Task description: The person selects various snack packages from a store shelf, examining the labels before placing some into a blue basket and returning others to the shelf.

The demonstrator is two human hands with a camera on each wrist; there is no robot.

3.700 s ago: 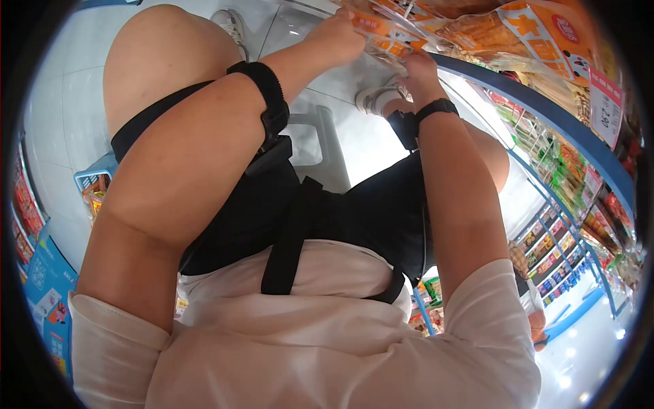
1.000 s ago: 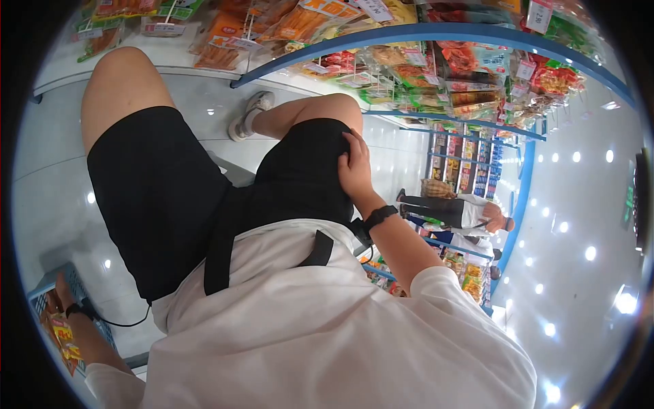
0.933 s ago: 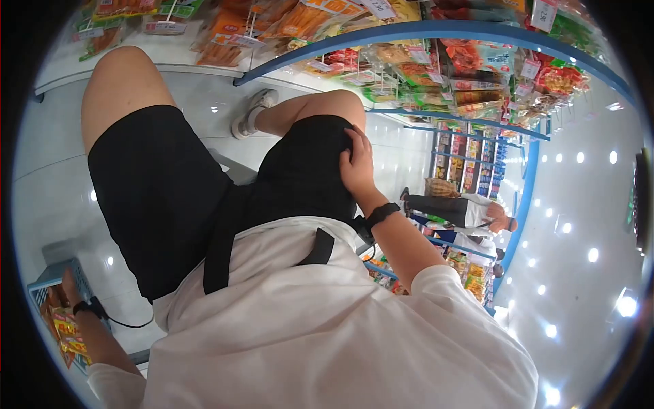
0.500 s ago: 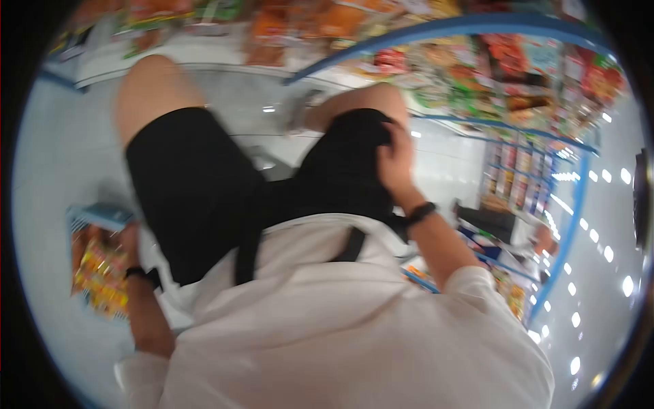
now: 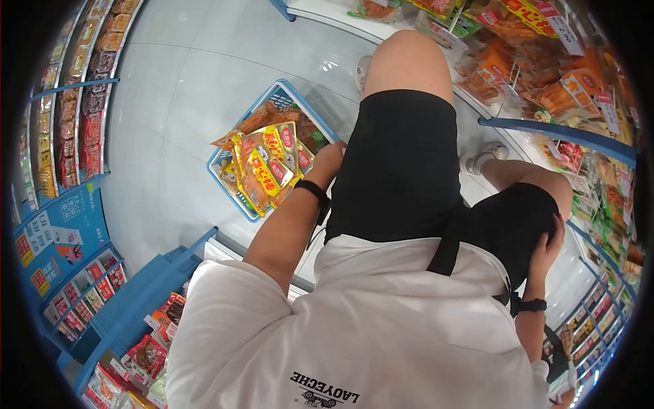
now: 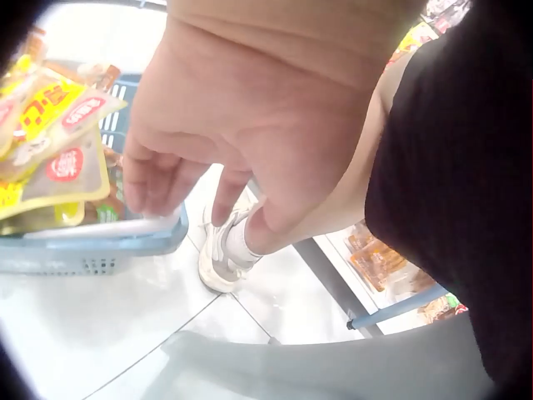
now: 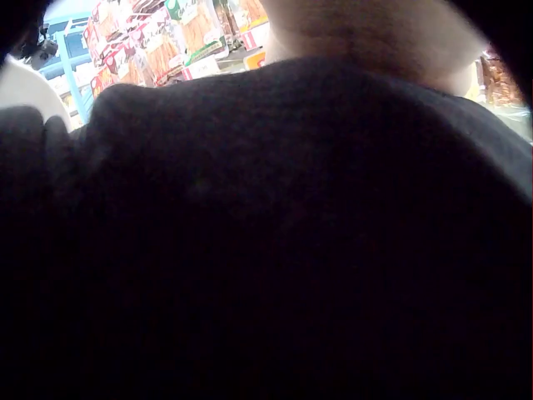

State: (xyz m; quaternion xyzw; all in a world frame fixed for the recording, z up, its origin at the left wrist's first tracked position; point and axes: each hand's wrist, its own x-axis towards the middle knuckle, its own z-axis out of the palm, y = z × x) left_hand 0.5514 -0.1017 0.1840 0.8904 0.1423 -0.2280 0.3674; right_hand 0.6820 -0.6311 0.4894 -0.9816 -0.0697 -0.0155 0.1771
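My left hand [image 5: 330, 160] is beside the near-right rim of a blue plastic shopping basket [image 5: 317, 117]. In the left wrist view its fingers [image 6: 158, 179] hang loosely bent and overlap the end of the basket, with thumb and index finger apart. Yellow and clear snack packets [image 5: 267, 178] lie piled in the basket, with brown packaged snacks [image 5: 255, 123] behind them. My right hand [image 5: 547, 249] rests on the leg in black shorts [image 5: 518, 221], fingers spread over the knee side. Dark cloth fills most of the right wrist view, which hides that hand.
Racks of hanging snack bags [image 5: 572, 95] with a blue rail [image 5: 565, 133] stand ahead and to the right. More shelves [image 5: 75, 116] line the left. Close behind the left arm is a blue display [image 5: 146, 293]. Grey tiled floor [image 5: 184, 102] surrounds the basket.
Both hands were at an orange snack bag by the rack; the left is now at the basket and the right on the leg. The head view has swung left, bringing the basket inward.
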